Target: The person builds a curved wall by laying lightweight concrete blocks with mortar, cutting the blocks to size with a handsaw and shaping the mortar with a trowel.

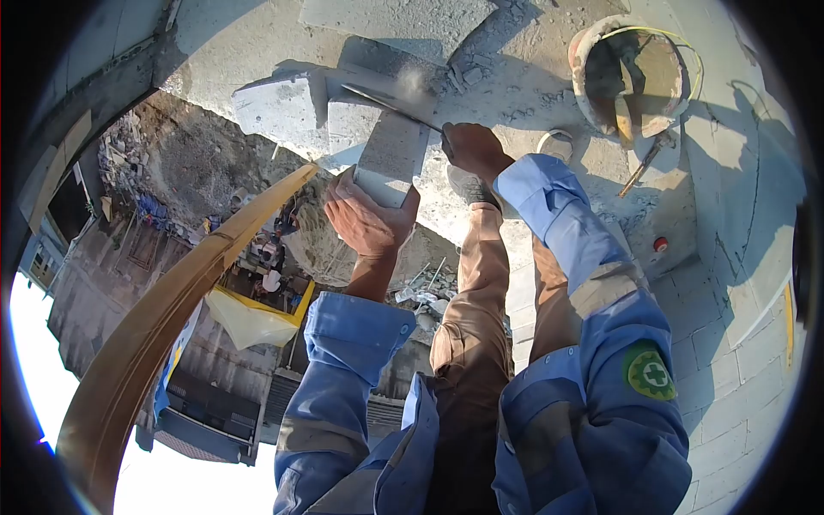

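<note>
My left hand is wrapped round the near end of a light grey block, thumb on one side and fingers on the other. My right hand is closed round the grip of a long-bladed hand tool. Its thin dark blade shows nearly edge-on and crosses the far end of the block; the grip is hidden in my fist. Pale dust hangs just beyond the blade. Beside the held block lies another pale block, and a larger slab rests farther off.
A mortar-crusted bucket with tools in it stands at the upper right, a thin stick-like tool near it. A bamboo pole slants up on the left. Beyond the ledge the ground drops to rubble and people. A block wall runs along the right.
</note>
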Action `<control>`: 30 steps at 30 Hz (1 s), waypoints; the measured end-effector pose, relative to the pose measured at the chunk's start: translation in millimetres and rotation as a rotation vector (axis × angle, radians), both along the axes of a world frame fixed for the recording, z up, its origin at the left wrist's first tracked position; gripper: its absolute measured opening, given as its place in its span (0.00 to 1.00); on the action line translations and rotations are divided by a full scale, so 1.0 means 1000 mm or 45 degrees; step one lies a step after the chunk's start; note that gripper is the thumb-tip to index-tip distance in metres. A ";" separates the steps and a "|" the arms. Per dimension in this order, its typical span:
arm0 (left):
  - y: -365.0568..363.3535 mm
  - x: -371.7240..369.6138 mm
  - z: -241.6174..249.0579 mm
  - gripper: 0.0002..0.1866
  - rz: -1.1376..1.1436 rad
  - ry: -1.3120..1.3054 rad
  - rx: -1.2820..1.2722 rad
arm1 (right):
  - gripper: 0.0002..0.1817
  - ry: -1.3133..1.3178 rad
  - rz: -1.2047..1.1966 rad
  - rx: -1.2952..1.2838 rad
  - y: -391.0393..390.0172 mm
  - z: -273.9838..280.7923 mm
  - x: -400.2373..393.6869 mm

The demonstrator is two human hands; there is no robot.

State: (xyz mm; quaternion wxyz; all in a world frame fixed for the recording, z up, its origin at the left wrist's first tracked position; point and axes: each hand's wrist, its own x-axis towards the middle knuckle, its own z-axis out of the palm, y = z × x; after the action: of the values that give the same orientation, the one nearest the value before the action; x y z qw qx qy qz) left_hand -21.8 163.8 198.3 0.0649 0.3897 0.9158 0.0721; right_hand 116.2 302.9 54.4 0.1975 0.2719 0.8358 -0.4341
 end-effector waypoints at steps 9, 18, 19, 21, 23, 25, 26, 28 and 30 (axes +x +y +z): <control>0.000 0.002 0.003 0.45 0.030 -0.005 -0.027 | 0.19 -0.042 -0.194 0.221 0.057 0.001 -0.027; 0.005 0.002 0.005 0.43 0.016 0.056 -0.020 | 0.36 -0.097 0.003 0.411 0.024 0.041 0.002; 0.003 0.002 0.004 0.43 0.007 0.043 0.011 | 0.34 -0.137 -0.034 0.261 0.011 0.052 0.025; 0.002 0.001 0.003 0.42 -0.002 0.071 -0.010 | 0.26 -0.307 -0.106 0.026 -0.012 0.068 0.079; 0.004 0.000 0.007 0.42 -0.007 0.004 -0.032 | 0.24 -0.418 -0.200 -0.038 -0.034 0.081 0.133; 0.002 -0.001 0.006 0.41 0.051 -0.101 -0.039 | 0.25 -0.341 -0.351 -0.069 -0.047 0.097 0.180; 0.002 -0.004 0.004 0.41 0.031 -0.100 -0.008 | 0.26 -0.378 -0.411 -0.136 -0.043 0.117 0.190; 0.003 -0.010 0.009 0.41 0.191 -0.330 -0.226 | 0.28 -0.413 -0.481 -0.252 -0.026 0.146 0.202; 0.005 -0.008 0.026 0.41 0.197 -0.419 -0.138 | 0.30 -0.352 -0.548 -0.276 -0.008 0.167 0.207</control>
State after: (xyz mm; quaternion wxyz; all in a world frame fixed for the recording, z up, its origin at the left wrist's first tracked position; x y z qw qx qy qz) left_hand -29.7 168.5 224.5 0.2289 0.2970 0.9226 0.0903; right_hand 323.4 295.3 220.9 0.2408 0.4773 0.6726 -0.5117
